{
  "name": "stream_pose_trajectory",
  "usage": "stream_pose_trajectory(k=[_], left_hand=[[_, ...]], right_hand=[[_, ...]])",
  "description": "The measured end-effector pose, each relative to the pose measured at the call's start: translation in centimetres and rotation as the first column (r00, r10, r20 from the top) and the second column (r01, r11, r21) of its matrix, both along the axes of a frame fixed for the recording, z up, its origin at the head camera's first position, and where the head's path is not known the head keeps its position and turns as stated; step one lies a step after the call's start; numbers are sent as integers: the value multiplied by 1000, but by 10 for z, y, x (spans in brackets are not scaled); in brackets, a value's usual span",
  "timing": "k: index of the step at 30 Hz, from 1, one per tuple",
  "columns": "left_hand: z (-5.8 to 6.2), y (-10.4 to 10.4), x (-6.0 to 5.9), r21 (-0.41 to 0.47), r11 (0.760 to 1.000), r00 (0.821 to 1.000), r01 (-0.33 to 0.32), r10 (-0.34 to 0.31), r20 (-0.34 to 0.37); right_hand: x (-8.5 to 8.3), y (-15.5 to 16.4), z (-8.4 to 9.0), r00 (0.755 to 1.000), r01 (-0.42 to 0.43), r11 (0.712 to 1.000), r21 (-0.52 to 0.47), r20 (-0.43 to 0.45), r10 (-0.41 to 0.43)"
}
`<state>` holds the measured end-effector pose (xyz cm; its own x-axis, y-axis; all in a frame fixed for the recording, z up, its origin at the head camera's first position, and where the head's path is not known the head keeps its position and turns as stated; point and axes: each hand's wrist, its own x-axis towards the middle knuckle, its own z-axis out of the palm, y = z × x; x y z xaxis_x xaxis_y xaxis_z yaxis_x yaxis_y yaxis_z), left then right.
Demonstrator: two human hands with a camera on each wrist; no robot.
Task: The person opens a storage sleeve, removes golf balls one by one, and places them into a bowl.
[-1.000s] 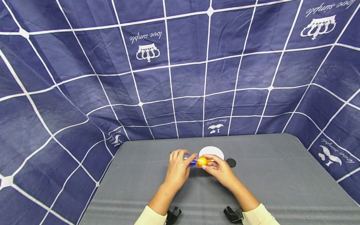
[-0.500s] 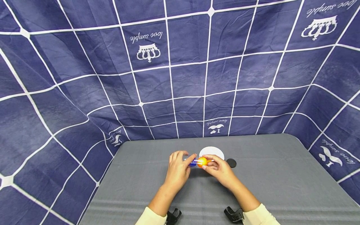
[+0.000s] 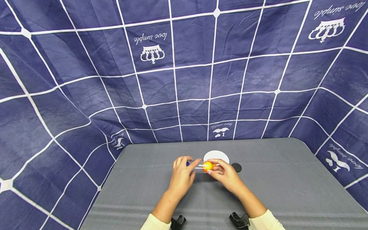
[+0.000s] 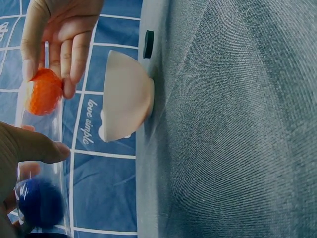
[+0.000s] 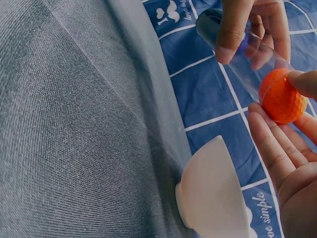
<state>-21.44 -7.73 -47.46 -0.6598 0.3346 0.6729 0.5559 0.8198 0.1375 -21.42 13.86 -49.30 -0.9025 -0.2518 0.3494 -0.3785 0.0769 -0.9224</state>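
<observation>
My left hand [image 3: 180, 175] grips a clear tube [image 5: 245, 67] from above, thumb and fingers on opposite sides. The tube lies nearly level above the table, its dark closed end [image 5: 209, 24] toward the left. Inside, near that end, is a dark blue ball [image 4: 40, 203], partly covered by the left fingers in the head view. At the tube's right mouth, my right hand [image 3: 227, 175] pinches a dimpled orange golf ball [image 5: 281, 96] between thumb and fingers. The tube's rim runs across the ball's face.
A white bowl [image 4: 126, 96] stands on the grey table [image 3: 138, 179] just beyond the hands. Right of it lies a flat black disc [image 3: 236, 167]. Blue cloth [image 3: 189, 83] with white lines hangs behind and at both sides. Black wrist mounts [image 3: 238, 220] sit by the sleeves.
The blue ball has slid left inside the tube, away from the orange ball, to the dark end under the left fingers. Both hands have stayed nearly in place.
</observation>
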Motion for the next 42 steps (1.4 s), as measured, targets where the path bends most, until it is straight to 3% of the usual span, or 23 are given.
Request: stream_pose_trajectory(k=[7, 17, 25, 42], left_hand=[[-2, 0, 0, 1, 1000, 1000, -14, 14, 22], [-5, -1, 0, 77, 997, 997, -5, -1, 78], [-7, -2, -1, 136, 991, 991, -14, -4, 133], [-13, -6, -2, 234, 971, 980, -38, -9, 197]], right_hand=[[-1, 1, 1, 1000, 4, 1000, 10, -12, -4], [0, 3, 8, 1000, 20, 1000, 17, -4, -20], [-4, 5, 11, 999, 18, 1000, 8, -49, -18], [-15, 16, 10, 991, 111, 990, 88, -90, -103]])
